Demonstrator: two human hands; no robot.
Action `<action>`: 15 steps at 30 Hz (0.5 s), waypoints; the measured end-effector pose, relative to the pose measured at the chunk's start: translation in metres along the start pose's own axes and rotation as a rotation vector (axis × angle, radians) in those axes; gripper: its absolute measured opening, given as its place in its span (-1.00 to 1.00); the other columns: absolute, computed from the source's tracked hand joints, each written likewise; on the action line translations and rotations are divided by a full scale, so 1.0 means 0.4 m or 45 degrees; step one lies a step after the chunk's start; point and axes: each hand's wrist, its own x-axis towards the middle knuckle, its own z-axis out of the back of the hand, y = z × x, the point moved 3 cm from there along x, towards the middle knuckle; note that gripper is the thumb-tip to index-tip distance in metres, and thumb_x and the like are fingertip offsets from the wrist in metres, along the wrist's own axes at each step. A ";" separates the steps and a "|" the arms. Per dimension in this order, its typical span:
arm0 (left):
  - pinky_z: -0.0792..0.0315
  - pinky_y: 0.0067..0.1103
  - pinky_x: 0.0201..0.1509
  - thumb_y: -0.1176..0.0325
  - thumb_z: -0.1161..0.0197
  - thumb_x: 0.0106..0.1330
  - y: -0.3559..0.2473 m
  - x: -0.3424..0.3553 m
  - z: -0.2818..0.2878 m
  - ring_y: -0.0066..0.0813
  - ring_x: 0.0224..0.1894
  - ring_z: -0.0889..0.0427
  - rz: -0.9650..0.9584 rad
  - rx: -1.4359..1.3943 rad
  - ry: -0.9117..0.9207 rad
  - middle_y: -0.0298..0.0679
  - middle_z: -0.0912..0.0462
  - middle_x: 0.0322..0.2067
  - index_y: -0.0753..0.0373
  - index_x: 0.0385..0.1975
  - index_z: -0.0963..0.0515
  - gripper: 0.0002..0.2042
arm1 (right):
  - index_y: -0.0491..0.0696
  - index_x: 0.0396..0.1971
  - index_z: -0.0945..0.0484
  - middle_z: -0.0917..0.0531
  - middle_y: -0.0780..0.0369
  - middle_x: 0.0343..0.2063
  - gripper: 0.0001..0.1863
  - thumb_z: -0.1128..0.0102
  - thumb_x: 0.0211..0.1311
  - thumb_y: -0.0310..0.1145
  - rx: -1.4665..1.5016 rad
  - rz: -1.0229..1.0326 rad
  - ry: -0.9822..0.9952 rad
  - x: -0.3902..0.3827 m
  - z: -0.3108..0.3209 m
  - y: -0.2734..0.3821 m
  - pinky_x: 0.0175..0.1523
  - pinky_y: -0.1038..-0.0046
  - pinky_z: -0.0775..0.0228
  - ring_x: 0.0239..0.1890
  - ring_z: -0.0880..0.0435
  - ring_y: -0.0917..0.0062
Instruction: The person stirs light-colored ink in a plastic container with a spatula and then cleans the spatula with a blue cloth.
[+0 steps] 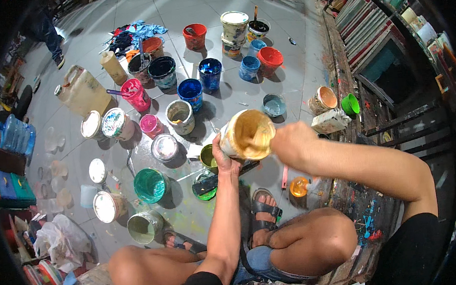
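My left hand [227, 160] is wrapped round the side of a pale tub [231, 136], holding it off the floor with its mouth tilted toward my right. Cream-yellow paint [255, 126] coats the inside, and a blurred streak crosses it. At the tub's right rim, my right hand [292, 145] is closed like a fist and smeared by motion. What it grips is too blurred to make out. Just below the tub stand an olive-green pot [208, 157] and a dark flat-handled tool [205, 185] lying across a bright green container [205, 194].
Paint pots crowd the floor: a green one [152, 185], a grey one [180, 117], blue ones [190, 93] and red ones [195, 37]. A large jug [82, 92] and rags [139, 34] lie beyond. At right runs a paint-stained wooden bench [360, 202]. A person's leg [52, 40] shows far left.
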 end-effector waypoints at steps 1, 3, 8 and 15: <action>-0.38 -0.29 0.18 0.03 0.14 0.33 0.009 -0.020 -0.012 -0.17 0.09 -0.48 -0.008 -0.002 -0.044 -0.11 -0.48 0.07 0.27 0.10 -0.39 -0.50 | 0.02 -0.43 -0.69 -0.71 0.18 -0.42 -0.86 -0.20 0.04 -0.32 0.026 0.102 0.057 -0.026 0.035 0.020 -0.25 0.40 -0.57 -0.24 -0.71 0.43; -0.39 -0.31 0.17 0.06 0.15 0.35 -0.001 -0.044 -0.031 -0.22 0.09 -0.48 -0.062 -0.058 0.180 -0.15 -0.48 0.06 0.26 0.09 -0.39 -0.53 | -0.01 -0.43 -0.70 -0.71 0.19 -0.43 -0.84 -0.19 0.03 -0.32 0.047 -0.061 -0.030 0.005 0.097 -0.054 -0.21 0.39 -0.57 -0.24 -0.72 0.43; -0.35 -0.22 0.21 -0.04 0.06 0.22 0.017 -0.030 -0.051 -0.15 0.11 -0.46 -0.054 -0.004 -0.034 -0.10 -0.47 0.08 0.27 0.10 -0.38 -0.43 | -0.04 -0.52 -0.68 -0.69 0.17 -0.52 -0.87 -0.17 0.01 -0.37 -0.077 0.112 -0.244 -0.004 0.100 0.051 -0.42 0.38 -0.55 -0.46 -0.72 0.41; -0.37 -0.28 0.20 -0.03 0.07 0.22 0.018 -0.016 -0.034 -0.19 0.06 -0.51 -0.065 0.072 -0.103 -0.12 -0.53 0.01 0.27 0.05 -0.43 -0.45 | 0.01 -0.51 -0.69 -0.70 0.25 -0.46 -0.90 -0.19 0.00 -0.39 -0.166 -0.010 -0.300 0.035 0.095 0.027 -0.32 0.43 -0.54 -0.32 -0.71 0.47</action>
